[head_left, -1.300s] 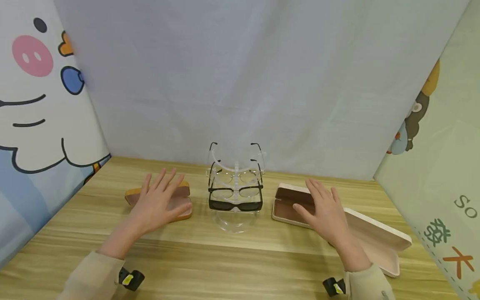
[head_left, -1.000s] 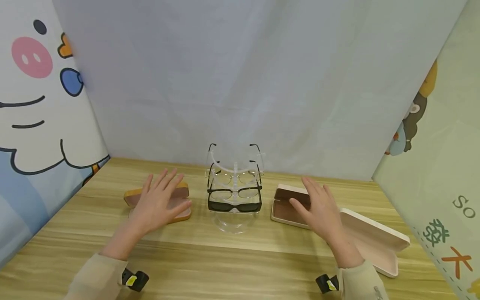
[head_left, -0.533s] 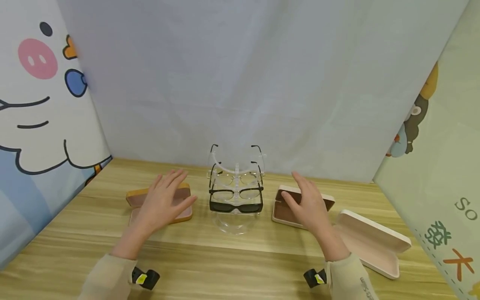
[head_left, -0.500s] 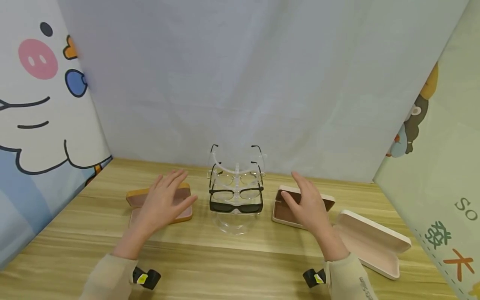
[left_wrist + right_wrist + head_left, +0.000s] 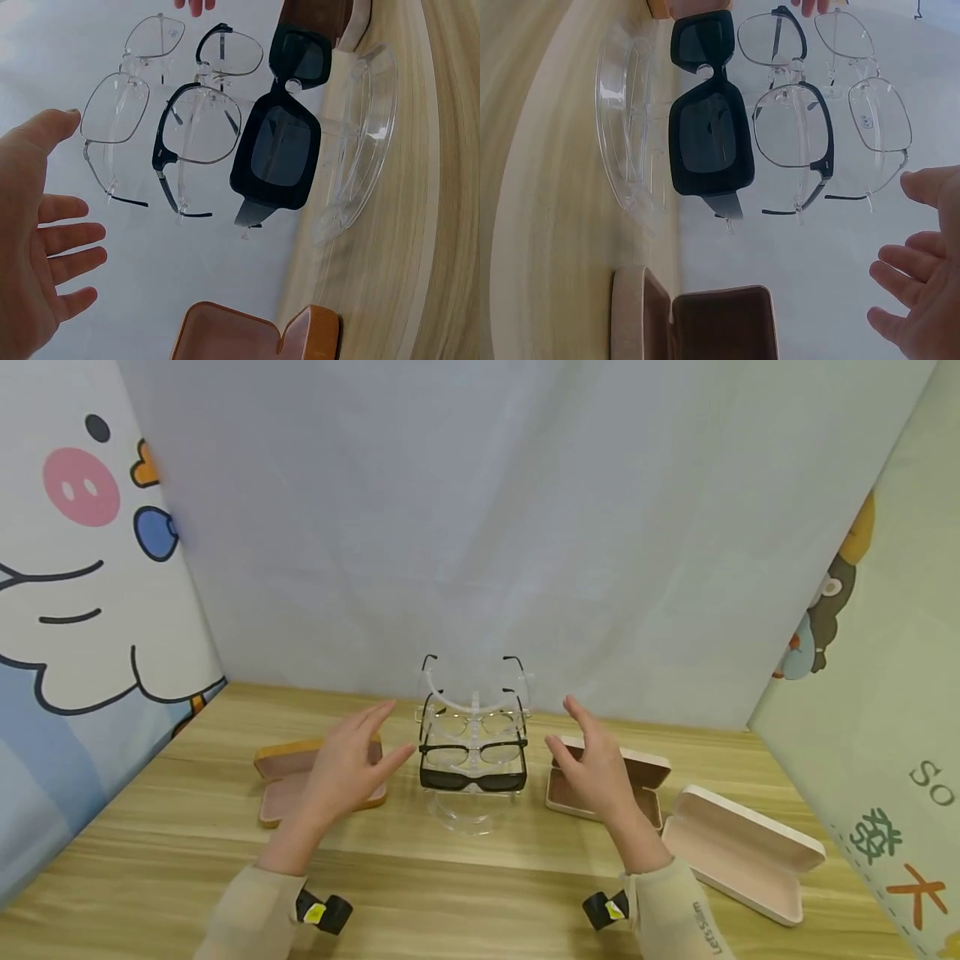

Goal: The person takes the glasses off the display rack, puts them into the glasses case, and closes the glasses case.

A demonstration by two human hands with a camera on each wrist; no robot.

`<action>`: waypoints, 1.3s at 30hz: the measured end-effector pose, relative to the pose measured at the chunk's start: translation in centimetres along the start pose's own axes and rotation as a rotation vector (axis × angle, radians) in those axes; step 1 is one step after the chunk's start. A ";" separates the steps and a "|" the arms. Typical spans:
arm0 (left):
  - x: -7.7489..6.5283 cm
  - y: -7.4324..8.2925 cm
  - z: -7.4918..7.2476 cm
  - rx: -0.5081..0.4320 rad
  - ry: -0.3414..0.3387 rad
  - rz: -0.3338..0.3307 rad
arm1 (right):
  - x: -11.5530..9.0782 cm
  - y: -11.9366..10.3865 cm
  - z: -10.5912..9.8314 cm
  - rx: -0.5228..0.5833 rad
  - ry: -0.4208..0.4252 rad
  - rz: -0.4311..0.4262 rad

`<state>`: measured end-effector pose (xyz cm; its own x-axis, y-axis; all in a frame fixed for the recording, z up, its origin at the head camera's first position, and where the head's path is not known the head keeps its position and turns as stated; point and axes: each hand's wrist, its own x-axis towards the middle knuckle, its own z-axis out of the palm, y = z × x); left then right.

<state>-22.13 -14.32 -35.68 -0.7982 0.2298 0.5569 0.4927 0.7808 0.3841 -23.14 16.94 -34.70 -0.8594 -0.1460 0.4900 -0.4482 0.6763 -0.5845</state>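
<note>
In the head view a clear acrylic stand point(image 5: 471, 820) holds three pairs, one above another: thin metal-rimmed glasses point(image 5: 450, 724) on top, black half-rim glasses point(image 5: 444, 754) in the middle, dark sunglasses point(image 5: 472, 781) lowest. My left hand point(image 5: 348, 768) hovers to the left of the stand, fingers extended and thumb towards the frames. Mirroring it, my right hand point(image 5: 596, 772) is on the right side. Both wrist views show each thumb beside the metal-rimmed pair point(image 5: 114, 109), level with its outer lens edge. Neither hand holds anything.
Behind my left hand lies an open orange glasses case point(image 5: 281, 795). To the right are an open white case with brown lining point(image 5: 572, 795) and an open white case with pale pink lining point(image 5: 735, 857). A grey cloth backdrop point(image 5: 337, 568) rises behind the table.
Both hands have moved inward towards the stand, left hand rightward and right hand leftward, and turned more palm-in. The glasses, stand and cases stay where they were.
</note>
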 end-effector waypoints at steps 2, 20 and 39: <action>0.1 0.2 0.2 -0.014 0.010 -0.005 | 0.0 -0.1 0.3 0.021 0.005 -0.004; 0.9 1.8 1.4 -0.137 -0.042 -0.156 | 1.2 -2.0 1.8 0.106 -0.018 0.005; 1.4 3.1 2.6 -0.296 0.050 -0.195 | 1.6 -2.9 3.0 0.197 -0.004 0.072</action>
<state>-22.61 -10.06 -35.60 -0.8725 0.0587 0.4850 0.4182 0.6032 0.6792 -23.96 12.58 -34.10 -0.8917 -0.1052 0.4402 -0.4246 0.5310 -0.7333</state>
